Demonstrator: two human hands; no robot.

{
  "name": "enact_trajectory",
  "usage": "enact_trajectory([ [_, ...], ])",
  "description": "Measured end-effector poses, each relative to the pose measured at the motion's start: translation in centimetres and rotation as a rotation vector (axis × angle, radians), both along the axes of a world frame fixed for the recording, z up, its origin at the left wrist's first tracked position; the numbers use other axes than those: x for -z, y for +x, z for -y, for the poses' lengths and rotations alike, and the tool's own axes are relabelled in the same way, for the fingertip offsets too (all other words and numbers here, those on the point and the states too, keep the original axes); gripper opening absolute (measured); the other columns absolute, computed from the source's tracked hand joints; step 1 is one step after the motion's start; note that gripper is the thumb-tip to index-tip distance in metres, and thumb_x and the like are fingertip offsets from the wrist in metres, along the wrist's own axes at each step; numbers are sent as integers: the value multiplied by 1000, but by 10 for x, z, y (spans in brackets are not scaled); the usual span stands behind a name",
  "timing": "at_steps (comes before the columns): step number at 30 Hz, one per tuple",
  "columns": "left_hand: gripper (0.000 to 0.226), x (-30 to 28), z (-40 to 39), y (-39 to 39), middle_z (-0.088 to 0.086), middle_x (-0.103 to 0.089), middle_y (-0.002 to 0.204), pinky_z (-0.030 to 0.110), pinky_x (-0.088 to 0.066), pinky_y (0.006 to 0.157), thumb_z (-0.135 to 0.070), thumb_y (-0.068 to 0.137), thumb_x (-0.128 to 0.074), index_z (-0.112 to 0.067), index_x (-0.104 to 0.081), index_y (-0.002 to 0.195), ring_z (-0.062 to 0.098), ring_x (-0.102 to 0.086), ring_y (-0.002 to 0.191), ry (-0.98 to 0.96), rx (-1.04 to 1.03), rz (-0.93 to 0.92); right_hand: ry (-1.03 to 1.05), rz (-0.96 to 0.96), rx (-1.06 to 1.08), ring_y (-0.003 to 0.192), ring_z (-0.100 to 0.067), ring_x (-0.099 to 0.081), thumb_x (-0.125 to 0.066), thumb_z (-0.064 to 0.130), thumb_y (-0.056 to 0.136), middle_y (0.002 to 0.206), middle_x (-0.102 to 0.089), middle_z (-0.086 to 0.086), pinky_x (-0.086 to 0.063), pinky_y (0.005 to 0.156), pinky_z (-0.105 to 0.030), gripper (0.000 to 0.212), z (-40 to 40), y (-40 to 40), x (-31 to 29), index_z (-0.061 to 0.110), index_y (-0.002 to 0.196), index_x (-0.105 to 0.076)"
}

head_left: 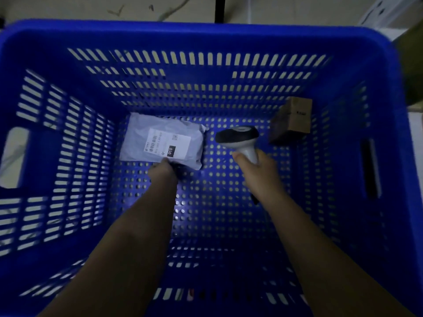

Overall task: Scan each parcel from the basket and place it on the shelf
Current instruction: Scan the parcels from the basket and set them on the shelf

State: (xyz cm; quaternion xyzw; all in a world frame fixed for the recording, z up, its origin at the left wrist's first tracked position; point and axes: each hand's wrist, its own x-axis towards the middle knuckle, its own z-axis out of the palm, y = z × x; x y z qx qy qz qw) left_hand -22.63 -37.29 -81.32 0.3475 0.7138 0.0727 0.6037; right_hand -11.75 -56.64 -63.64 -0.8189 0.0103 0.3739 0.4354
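Observation:
Both my arms reach down into a deep blue slotted basket (68,124). A grey plastic mailer parcel (139,138) with a white barcode label lies flat on the basket floor at the left. My left hand (163,171) grips its near edge, fingers tucked under it. My right hand (258,172) holds the handle of a white and black barcode scanner (238,137), its head just right of the mailer. A small brown cardboard box (291,121) stands in the basket's far right corner.
The basket has cut-out handles in its left wall (14,156) and right wall (370,168). A pale floor and a dark vertical post (220,9) show beyond the far rim. The scene is dim.

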Motion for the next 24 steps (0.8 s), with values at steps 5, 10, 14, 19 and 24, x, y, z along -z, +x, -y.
enact_trajectory([
  [5, 32, -23, 6, 1, 7, -42, 68, 36, -38, 71, -1, 88, -54, -16, -33, 70, 23, -42, 74, 246, -167, 67, 30, -83, 67, 74, -26, -53, -58, 31, 95, 80, -51, -12, -51, 71, -47, 19, 11, 0, -16, 20, 81, -55],
  [10, 35, -79, 13, -8, 5, -36, 68, 36, -37, 73, -2, 92, -52, -18, -31, 70, 22, -36, 70, 390, 41, 164, 117, -93, 92, 91, -21, -65, -59, 22, 95, 103, -64, -5, -55, 81, -39, 18, 18, -3, -54, 17, 113, -61],
  [14, 32, -143, 28, -16, 6, -36, 69, 39, -40, 67, -5, 95, -52, -15, -33, 72, 20, -38, 64, 389, 174, 288, 175, 35, 90, 81, -18, -66, -61, 15, 92, 101, -65, -4, -56, 69, -30, 30, 12, -9, -106, 15, 121, -57],
  [19, 31, -237, 53, -28, 3, -32, 68, 35, -42, 64, -4, 96, -49, -14, -32, 72, 16, -37, 64, 399, 327, 478, 158, 315, 61, 72, -23, -56, -61, 10, 85, 100, -61, -15, -47, 60, -32, 25, 12, -17, -182, 18, 106, -52],
  [24, 26, -327, 79, -27, 5, -36, 69, 39, -44, 69, -8, 98, -48, -14, -35, 77, 18, -45, 71, 432, 542, 686, 136, 445, 142, 64, -16, -55, -66, 12, 85, 79, -62, -6, -43, 56, -29, 13, 54, -27, -256, 16, 94, -57],
])
